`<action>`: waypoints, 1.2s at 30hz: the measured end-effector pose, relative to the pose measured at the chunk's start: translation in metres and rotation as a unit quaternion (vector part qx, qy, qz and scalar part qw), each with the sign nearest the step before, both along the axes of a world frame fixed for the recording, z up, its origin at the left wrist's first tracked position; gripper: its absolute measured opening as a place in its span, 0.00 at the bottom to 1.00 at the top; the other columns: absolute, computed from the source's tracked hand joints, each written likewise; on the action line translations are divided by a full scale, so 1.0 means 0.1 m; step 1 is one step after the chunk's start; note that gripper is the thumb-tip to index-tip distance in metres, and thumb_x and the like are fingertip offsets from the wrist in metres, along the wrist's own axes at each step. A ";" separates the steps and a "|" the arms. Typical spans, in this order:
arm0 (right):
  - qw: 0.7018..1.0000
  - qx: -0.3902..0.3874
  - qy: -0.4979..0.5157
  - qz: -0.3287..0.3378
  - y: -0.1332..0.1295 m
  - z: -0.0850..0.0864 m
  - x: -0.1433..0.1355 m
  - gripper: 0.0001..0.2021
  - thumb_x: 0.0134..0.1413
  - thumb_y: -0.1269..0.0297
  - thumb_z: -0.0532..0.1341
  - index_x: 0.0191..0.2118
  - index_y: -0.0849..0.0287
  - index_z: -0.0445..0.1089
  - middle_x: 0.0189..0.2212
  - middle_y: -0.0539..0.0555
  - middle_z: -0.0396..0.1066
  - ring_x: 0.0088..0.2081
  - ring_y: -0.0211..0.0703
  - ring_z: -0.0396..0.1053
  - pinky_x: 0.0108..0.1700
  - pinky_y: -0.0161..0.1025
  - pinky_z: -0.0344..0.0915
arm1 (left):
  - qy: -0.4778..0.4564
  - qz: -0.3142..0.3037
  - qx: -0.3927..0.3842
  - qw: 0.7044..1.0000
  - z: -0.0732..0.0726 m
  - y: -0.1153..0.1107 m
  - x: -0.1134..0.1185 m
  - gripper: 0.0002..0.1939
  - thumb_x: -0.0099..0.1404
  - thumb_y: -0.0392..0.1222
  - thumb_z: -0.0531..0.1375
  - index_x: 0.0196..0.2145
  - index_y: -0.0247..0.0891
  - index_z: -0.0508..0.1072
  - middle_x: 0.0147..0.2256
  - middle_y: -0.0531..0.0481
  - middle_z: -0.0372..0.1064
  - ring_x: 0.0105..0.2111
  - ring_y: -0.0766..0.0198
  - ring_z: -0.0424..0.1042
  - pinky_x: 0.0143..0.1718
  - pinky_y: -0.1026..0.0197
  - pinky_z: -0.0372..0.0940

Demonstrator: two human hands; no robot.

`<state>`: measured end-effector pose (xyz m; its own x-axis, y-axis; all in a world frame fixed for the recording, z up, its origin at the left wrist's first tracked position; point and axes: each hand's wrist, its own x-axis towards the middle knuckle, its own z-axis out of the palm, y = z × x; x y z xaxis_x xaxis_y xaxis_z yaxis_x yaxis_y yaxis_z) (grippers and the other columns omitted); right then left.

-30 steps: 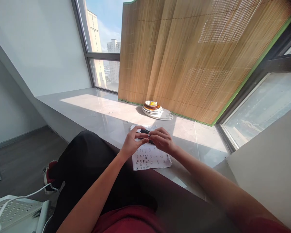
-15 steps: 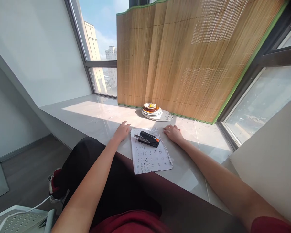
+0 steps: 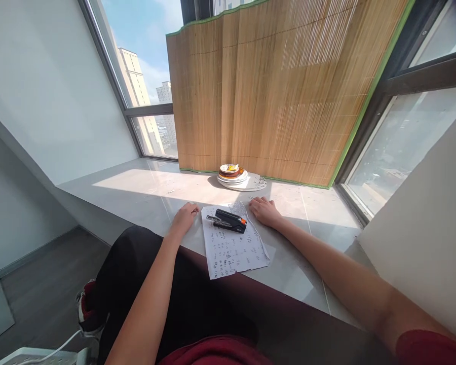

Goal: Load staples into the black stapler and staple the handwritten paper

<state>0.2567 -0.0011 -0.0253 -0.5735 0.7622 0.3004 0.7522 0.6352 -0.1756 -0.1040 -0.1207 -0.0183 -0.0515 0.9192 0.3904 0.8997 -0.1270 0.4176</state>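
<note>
A sheet of white paper (image 3: 237,256) covered in handwriting lies on the pale tiled window sill, partly over its front edge. On the paper rests a black stapler (image 3: 230,221) with an orange part at its right end. My left hand (image 3: 183,220) rests on the sill just left of the paper, its fingers loosely bent and nothing visible in them. To the right of the paper, my right hand (image 3: 264,210) lies flat on the sill, fingers stretched forward, holding nothing. Neither hand touches the stapler.
A small stack of plates (image 3: 232,177) with something yellow on top stands behind the paper, beside a flat pale oval piece (image 3: 256,182). A bamboo screen (image 3: 258,101) covers part of the window. The sill's front edge (image 3: 285,294) runs above my lap.
My left hand's fingers have drawn in from a more spread pose. The whole view has shifted a little; the stapler and paper keep their places.
</note>
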 end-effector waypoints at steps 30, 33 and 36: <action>0.954 -0.035 0.156 0.255 -0.64 0.07 -0.46 0.25 0.64 0.60 0.63 0.65 0.56 0.64 0.57 0.63 0.73 0.57 0.60 0.72 0.58 0.55 0.69 | -0.099 -0.090 0.072 0.988 0.06 -0.35 0.39 0.12 0.74 0.39 0.58 0.52 0.40 0.76 0.48 0.46 0.79 0.46 0.55 0.77 0.49 0.55 0.70; 0.953 -0.030 0.148 0.264 -0.65 0.06 -0.46 0.26 0.64 0.60 0.63 0.65 0.56 0.63 0.57 0.63 0.73 0.57 0.59 0.71 0.58 0.55 0.69 | -0.052 -0.098 0.087 0.990 0.07 -0.32 0.46 0.08 0.72 0.35 0.60 0.46 0.40 0.78 0.48 0.46 0.79 0.51 0.52 0.74 0.56 0.51 0.67; 0.952 -0.027 0.146 0.267 -0.65 0.05 -0.47 0.26 0.65 0.60 0.63 0.65 0.57 0.63 0.57 0.64 0.73 0.57 0.59 0.71 0.58 0.54 0.69 | -0.029 -0.121 0.068 0.990 0.07 -0.29 0.50 0.07 0.71 0.34 0.61 0.44 0.41 0.79 0.50 0.46 0.79 0.54 0.51 0.72 0.60 0.48 0.64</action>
